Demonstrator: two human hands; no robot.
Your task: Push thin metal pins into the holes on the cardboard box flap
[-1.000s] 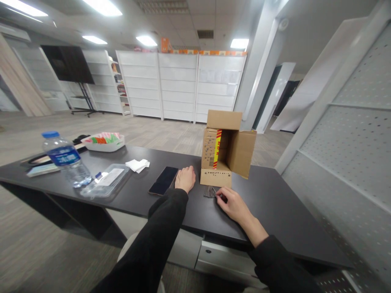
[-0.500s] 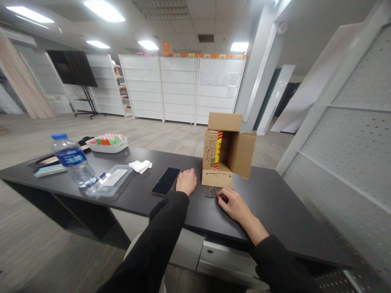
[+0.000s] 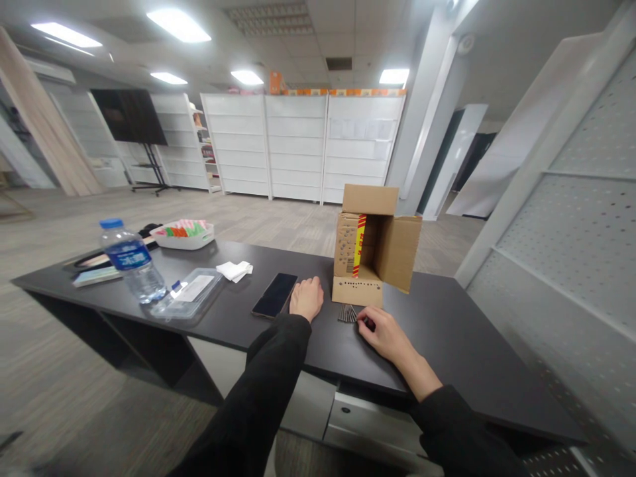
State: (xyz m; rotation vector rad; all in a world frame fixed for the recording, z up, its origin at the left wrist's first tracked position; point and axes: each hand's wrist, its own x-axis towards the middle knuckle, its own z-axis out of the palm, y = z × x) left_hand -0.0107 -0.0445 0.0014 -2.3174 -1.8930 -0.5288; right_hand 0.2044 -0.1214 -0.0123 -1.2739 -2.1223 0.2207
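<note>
My left hand (image 3: 307,298) lies palm down on the dark desk, fingers forward and resting flat, beside the right edge of a black phone (image 3: 275,295). To its right is a fanned row of thin metal screws or nails (image 3: 346,313); which of the two I cannot tell. At the right end of that row, my right hand (image 3: 380,331) has thumb and forefinger pinched together. Whatever is between those fingertips is hidden. Just behind the row stands an open cardboard box (image 3: 346,248), its front flap (image 3: 358,292) dotted with a line of small holes.
Left of the phone are a crumpled white tissue (image 3: 235,271), a clear plastic case (image 3: 191,295) and a water bottle (image 3: 133,262). A white basket (image 3: 186,237) with colourful packets stands farther back. A perforated panel (image 3: 571,238) borders the desk (image 3: 462,338) on the right.
The whole view has shifted slightly to the right in the picture. Both hands keep nearly the same place beside the phone and the metal row.
</note>
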